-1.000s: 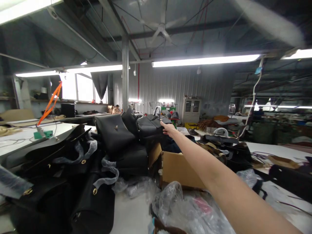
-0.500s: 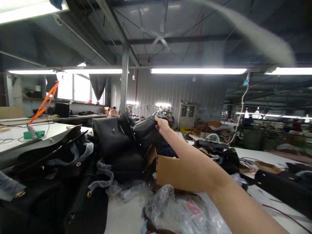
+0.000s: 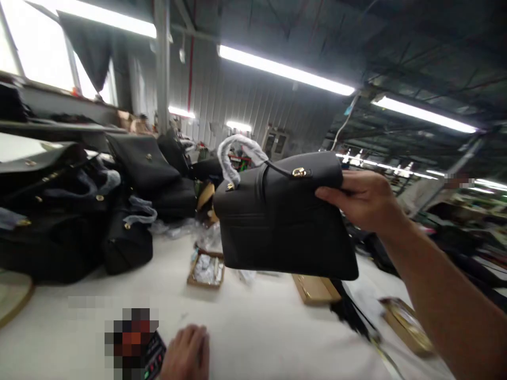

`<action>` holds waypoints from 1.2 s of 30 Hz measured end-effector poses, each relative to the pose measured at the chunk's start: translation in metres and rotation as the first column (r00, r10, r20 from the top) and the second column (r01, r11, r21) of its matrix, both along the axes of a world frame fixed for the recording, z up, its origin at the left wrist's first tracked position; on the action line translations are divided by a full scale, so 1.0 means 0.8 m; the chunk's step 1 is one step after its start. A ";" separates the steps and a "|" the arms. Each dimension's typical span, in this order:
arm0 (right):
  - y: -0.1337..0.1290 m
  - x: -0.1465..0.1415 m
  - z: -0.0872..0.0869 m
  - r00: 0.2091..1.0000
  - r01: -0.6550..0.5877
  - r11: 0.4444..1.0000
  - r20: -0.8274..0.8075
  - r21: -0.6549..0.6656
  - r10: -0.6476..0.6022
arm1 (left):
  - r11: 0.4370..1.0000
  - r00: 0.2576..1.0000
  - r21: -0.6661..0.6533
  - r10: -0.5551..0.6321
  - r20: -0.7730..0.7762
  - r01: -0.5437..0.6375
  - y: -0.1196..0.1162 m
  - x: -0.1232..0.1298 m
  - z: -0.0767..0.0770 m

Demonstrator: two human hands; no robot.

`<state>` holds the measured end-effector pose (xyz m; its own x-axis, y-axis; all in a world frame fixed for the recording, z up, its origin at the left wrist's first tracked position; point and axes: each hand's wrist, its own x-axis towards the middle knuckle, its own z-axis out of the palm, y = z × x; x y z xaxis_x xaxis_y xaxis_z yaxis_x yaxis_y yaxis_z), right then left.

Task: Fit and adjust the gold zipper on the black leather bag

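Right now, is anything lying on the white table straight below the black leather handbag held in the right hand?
Mostly bare white table lies below the black leather handbag in the right hand; a small open tray and a flat tan box sit near its edges.

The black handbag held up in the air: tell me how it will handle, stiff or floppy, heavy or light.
The black handbag probably handles stiffly: gripped at one end by the right hand, it keeps its flat shape without sagging. It seems fairly light, since one hand holds it aloft. Its wrapped handle stands up, so likely firm.
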<state>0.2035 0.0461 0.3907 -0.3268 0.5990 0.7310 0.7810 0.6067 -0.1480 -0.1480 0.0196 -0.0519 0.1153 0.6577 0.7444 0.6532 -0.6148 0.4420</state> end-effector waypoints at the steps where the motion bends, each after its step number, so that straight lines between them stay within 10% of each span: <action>1: -0.037 0.011 -0.035 0.999 0.009 0.999 0.050 0.035 -0.011 | 0.997 0.999 -0.080 0.022 -0.023 -0.024 -0.003 0.001 -0.002; 7: -0.209 0.081 -0.295 0.990 0.139 0.979 0.015 -0.152 -0.138 | 0.933 0.980 -0.332 -0.085 0.181 0.142 -0.012 0.007 0.058; 10: -0.249 0.121 -0.359 0.982 0.189 0.954 0.034 -0.232 -0.186 | 0.889 0.955 -0.360 -0.221 0.200 0.282 -0.017 0.026 0.108; 17: -0.263 0.142 -0.306 0.992 0.053 0.891 0.124 -0.451 0.004 | 0.696 0.844 -0.481 -0.394 0.364 0.533 -0.025 0.086 0.185; 23: -0.266 0.136 -0.268 0.991 -0.038 0.739 -0.123 -0.672 -0.061 | 0.490 0.792 -0.649 -0.525 0.313 0.582 -0.032 0.072 0.200; 29: -0.237 0.103 -0.253 0.988 0.151 0.677 0.132 -0.720 -0.080 | 0.654 0.828 -0.631 -0.560 -0.031 0.418 -0.052 0.075 0.190; 36: -0.190 0.066 -0.244 0.810 0.372 0.723 0.584 -0.582 0.053 | 0.752 0.854 -0.556 -0.503 -0.137 0.354 -0.104 0.095 0.180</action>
